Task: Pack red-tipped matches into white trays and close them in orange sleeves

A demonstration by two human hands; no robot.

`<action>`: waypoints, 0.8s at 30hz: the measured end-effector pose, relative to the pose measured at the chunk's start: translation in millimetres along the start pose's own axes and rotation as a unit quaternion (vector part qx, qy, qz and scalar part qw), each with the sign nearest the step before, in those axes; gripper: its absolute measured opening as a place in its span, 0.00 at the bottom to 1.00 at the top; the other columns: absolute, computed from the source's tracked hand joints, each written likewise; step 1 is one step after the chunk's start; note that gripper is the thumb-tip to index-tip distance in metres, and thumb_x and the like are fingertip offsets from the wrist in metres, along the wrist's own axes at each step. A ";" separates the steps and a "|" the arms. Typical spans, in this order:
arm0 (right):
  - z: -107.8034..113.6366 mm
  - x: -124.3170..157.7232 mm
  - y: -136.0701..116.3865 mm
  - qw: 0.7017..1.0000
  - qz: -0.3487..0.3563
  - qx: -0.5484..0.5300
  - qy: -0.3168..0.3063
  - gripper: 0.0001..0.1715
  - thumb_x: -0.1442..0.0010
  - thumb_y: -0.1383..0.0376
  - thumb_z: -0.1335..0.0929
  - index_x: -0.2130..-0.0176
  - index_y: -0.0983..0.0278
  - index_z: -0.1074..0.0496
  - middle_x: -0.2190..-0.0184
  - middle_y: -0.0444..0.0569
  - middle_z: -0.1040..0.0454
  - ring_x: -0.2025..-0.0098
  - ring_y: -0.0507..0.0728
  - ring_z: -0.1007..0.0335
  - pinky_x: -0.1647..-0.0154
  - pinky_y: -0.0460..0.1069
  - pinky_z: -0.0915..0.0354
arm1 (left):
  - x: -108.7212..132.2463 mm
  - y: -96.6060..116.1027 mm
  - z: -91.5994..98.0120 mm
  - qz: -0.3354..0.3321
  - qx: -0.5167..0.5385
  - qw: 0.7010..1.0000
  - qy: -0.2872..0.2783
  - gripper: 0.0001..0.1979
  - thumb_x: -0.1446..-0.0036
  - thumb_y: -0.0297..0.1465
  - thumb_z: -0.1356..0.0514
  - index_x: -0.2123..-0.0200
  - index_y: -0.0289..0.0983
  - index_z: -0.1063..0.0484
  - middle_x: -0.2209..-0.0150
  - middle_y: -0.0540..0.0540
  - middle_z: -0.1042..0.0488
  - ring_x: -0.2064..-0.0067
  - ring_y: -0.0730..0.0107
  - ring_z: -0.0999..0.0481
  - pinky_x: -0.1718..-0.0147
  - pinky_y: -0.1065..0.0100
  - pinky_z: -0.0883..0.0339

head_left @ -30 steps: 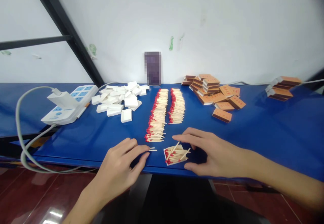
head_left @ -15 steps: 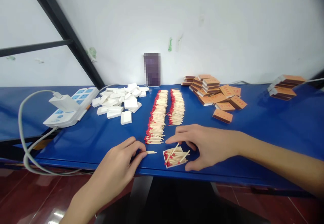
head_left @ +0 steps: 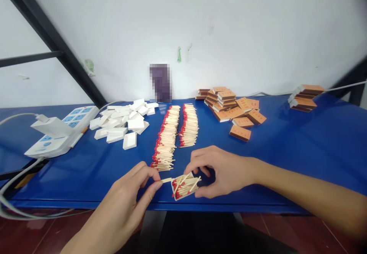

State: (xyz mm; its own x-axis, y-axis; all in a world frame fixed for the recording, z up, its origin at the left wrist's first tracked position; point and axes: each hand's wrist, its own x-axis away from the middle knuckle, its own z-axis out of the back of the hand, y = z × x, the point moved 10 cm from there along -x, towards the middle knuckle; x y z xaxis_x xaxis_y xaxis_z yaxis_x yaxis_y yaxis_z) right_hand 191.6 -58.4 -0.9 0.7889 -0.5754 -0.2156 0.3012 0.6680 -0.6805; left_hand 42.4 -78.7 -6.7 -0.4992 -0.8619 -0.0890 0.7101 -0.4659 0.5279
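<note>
Between thumb and fingers, my left hand (head_left: 137,191) pinches a few matches (head_left: 166,180), their pale ends pointing right toward a small white tray (head_left: 181,198). The tray is heaped with red-tipped matches (head_left: 186,185), some sticking out over its edge. At its right side, my right hand (head_left: 220,171) curves around it, fingers and thumb apart, with fingertips at or very near the tray's edge; contact is hard to tell. Behind the hands lie two long rows of matches, a longer left row (head_left: 166,139) and a shorter right row (head_left: 189,126), heads to the left.
White empty trays (head_left: 120,120) are piled at the left, beside a power strip (head_left: 63,133) with a plug and cables. Orange matchbox sleeves (head_left: 229,105) form a pile right of the rows, and another stack (head_left: 305,98) stands farther right. A pixelated dark object (head_left: 161,82) leans on the wall.
My left hand with its matches is now closer to the filled tray. My right hand's fingers have closed in toward the tray. The whole view has shifted, moving the scene leftward.
</note>
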 end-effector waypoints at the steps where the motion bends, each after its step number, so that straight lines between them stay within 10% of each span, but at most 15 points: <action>1: 0.1 0.7 -0.3 1.000 0.003 -0.002 0.004 0.21 0.49 0.60 0.22 0.56 0.66 0.21 0.70 0.42 0.31 0.74 0.46 0.37 0.72 0.43 0.39 | -1.8 7.1 -1.0 -0.004 0.009 1.000 0.001 0.10 0.29 0.38 0.49 0.59 0.42 0.32 0.64 0.51 0.30 0.66 0.72 0.28 0.67 0.73 0.36; 9: 4.0 8.7 -1.7 0.997 0.041 -0.033 0.052 0.14 0.48 0.63 0.22 0.63 0.66 0.23 0.70 0.42 0.29 0.74 0.47 0.34 0.72 0.42 0.38 | -21.8 38.0 -22.3 -0.033 0.001 0.999 0.026 0.08 0.32 0.34 0.45 0.65 0.42 0.29 0.70 0.52 0.29 0.72 0.73 0.30 0.74 0.72 0.40; 19: 9.3 7.7 -6.0 0.998 0.020 -0.040 0.051 0.11 0.43 0.65 0.28 0.60 0.68 0.25 0.71 0.43 0.30 0.75 0.47 0.36 0.73 0.43 0.38 | 10.4 53.3 8.9 -0.180 -0.073 0.953 0.231 0.05 0.40 0.24 0.41 0.64 0.39 0.33 0.78 0.57 0.38 0.79 0.76 0.42 0.68 0.66 0.42; 24: 9.0 8.0 -8.2 0.997 0.021 -0.046 0.058 0.10 0.47 0.70 0.29 0.61 0.69 0.25 0.71 0.43 0.29 0.75 0.46 0.37 0.73 0.42 0.38 | 15.1 48.6 1.4 -0.186 -0.062 0.954 0.228 0.08 0.43 0.26 0.37 0.59 0.36 0.29 0.66 0.46 0.28 0.66 0.69 0.29 0.68 0.68 0.35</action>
State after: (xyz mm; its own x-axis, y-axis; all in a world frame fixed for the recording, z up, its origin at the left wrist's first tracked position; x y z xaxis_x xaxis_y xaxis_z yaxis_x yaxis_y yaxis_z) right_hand 200.3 -64.3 9.3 0.7308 -0.6019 -0.3220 0.2143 0.6502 -0.7289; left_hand 68.7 -114.0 18.8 -0.4805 -0.6164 -0.6238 0.5928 -0.7525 0.2869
